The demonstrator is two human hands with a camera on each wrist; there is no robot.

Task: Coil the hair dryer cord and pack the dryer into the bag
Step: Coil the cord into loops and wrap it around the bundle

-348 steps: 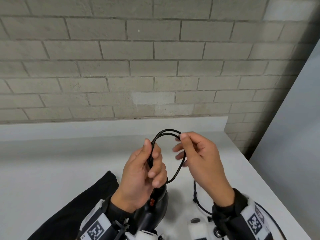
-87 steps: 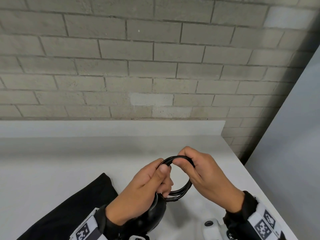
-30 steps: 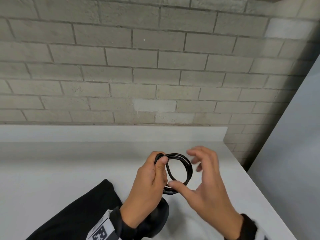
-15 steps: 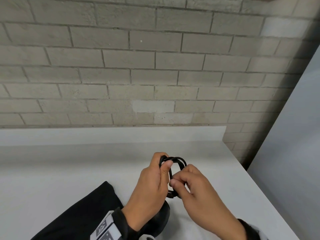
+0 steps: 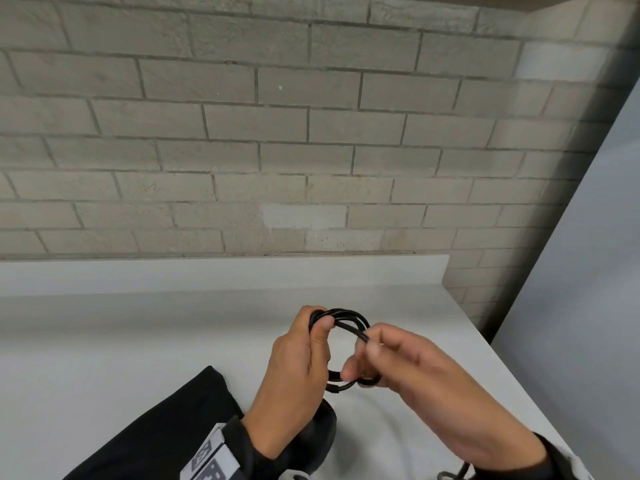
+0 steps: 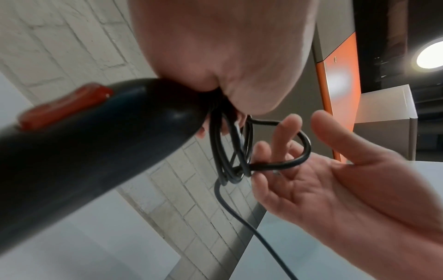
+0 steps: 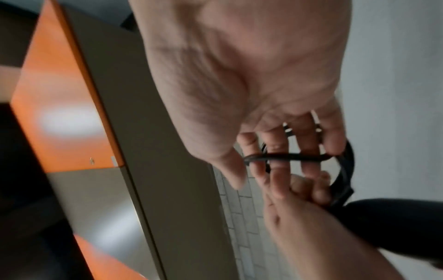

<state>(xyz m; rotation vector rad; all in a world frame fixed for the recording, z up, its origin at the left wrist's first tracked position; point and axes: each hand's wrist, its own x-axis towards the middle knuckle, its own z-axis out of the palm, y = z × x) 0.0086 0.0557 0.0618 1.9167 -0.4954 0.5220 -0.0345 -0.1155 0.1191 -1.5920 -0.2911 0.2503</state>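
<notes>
My left hand [image 5: 304,358] pinches the top of the coiled black cord [image 5: 346,318] between thumb and fingers. The coil hangs as several loops. The black hair dryer [image 5: 322,434] hangs under that wrist; its handle with a red switch [image 6: 64,106] shows in the left wrist view. My right hand [image 5: 398,362] is just right of the coil, and one strand of cord [image 6: 287,161] is hooked round its slightly bent fingers [image 7: 309,151]. A loose tail [image 6: 239,217] drops from the coil. The black bag [image 5: 166,427] lies flat at lower left.
A white table [image 5: 104,341] runs back to a low white upstand and a brick wall [image 5: 277,133]. The table's right edge [image 5: 502,358] borders a grey floor. An orange and grey cabinet [image 7: 72,113] shows in the wrist views.
The right hand has moved right, away from the left thumb, drawing a strand out from the coil. Since the earliest frames the single loop has grown into several turns.
</notes>
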